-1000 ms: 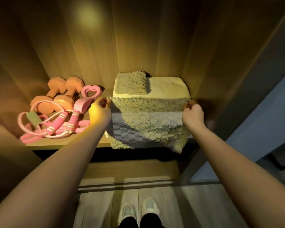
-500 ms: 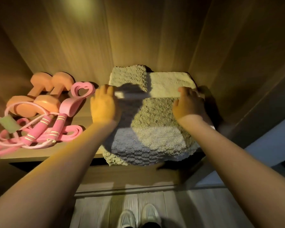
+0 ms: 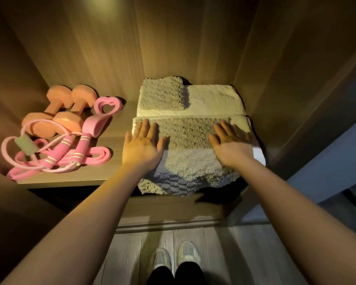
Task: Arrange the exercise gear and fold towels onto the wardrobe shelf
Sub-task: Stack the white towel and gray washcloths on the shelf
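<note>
Head view: looking down into a wooden wardrobe, with both bare forearms reaching in from the bottom corners of the frame.
Shelf: the wardrobe shelf (image 3: 119, 130) runs across the middle of the frame under warm light.
Top towel: a grey-beige towel (image 3: 189, 134) lies folded right of centre on the shelf, its near edge hanging rumpled over the front lip.
Under it: a cream towel (image 3: 214, 99) shows as a pale slab behind it.
Back of stack: a small folded towel (image 3: 161, 93) sits on the cream one, toward its left side.
Left hand: the left hand (image 3: 143, 144) lies palm down on the left part of the grey-beige towel, fingers (image 3: 146, 128) straight and spread, grasping nothing.
Right hand: the right hand (image 3: 229, 144) lies flat on the right part, fingers (image 3: 224, 128) likewise released.
Far left: two orange dumbbells (image 3: 56, 112) lie side by side.
Over them: a pink skipping rope (image 3: 56, 149) loops across their near ends.
Beside them: a pink heart-shaped loop (image 3: 106, 104) (its exact kind is unclear) lies just to their right.
Lower left of shelf: a pink flat band (image 3: 99, 157) lies under the rope handles, near the left hand but apart.
Bottom centre: two white shoes (image 3: 173, 258) stand on a pale plank floor (image 3: 132, 254).
</note>
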